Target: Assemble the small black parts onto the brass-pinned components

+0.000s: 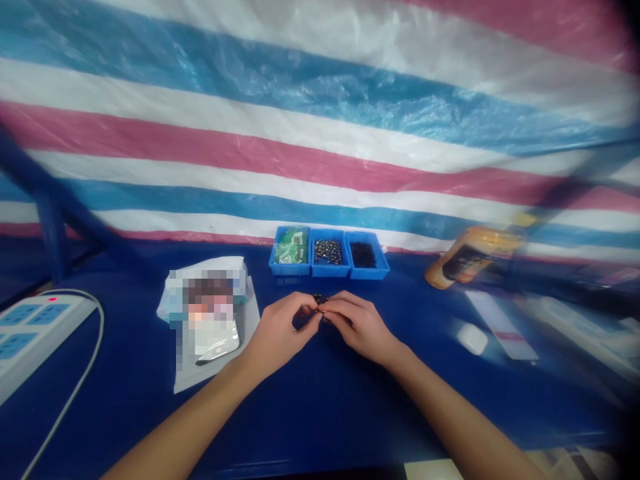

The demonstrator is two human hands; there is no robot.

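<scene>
Over the middle of the blue table (320, 407), my left hand (290, 320) and my right hand (357, 323) meet fingertip to fingertip. Both are closed in a pinch around something small and dark (319, 300), mostly hidden by the fingers, so I cannot make out its kind. Just beyond the hands stand three blue bins in a row. The left bin (290, 269) holds green-and-white packets (291, 245). Small metal pieces (327, 252) fill the middle bin (330, 271), and many tiny black pieces (363, 255) lie in the right bin (370, 273).
At left are a white power strip (50, 340) with its cable (95, 353), and a white packet (170, 293) beside a partly blurred pale device (220, 343). To the right are an orange-brown bottle (465, 257), a small white case (473, 339) and a pale flat strip (503, 327). A striped sheet (320, 153) hangs behind.
</scene>
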